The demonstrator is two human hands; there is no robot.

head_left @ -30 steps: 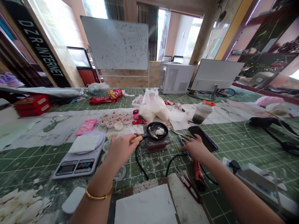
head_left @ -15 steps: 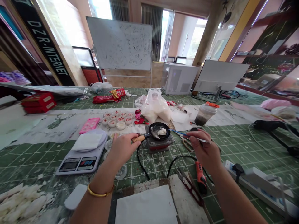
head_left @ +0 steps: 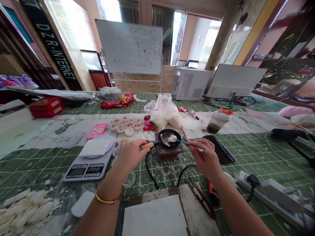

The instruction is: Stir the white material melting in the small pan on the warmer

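A small black pan (head_left: 164, 143) rests on a little dark heater (head_left: 168, 154) in the middle of the table. White crumbly lumps (head_left: 172, 138) lie inside the pan. My left hand (head_left: 131, 154) is closed around the pan's wooden handle (head_left: 147, 145). My right hand (head_left: 205, 155) pinches a thin blue stick (head_left: 181, 141), its far tip at the white lumps. Behind the heater stands a plastic bag of white material (head_left: 165, 113).
A kitchen scale (head_left: 86, 168) and small filled cups (head_left: 129, 131) are on the left, with white chunks (head_left: 27, 209) nearer. On the right are a phone (head_left: 221, 150), a lidded jar (head_left: 218, 121), a power strip (head_left: 270, 200) and scissors-like pliers (head_left: 203, 200). White paper (head_left: 155, 218) lies in front.
My right hand has moved left, bringing the blue stick further into the pan. The phone now shows beside it. My left hand still holds the handle; the whole view has shifted slightly.
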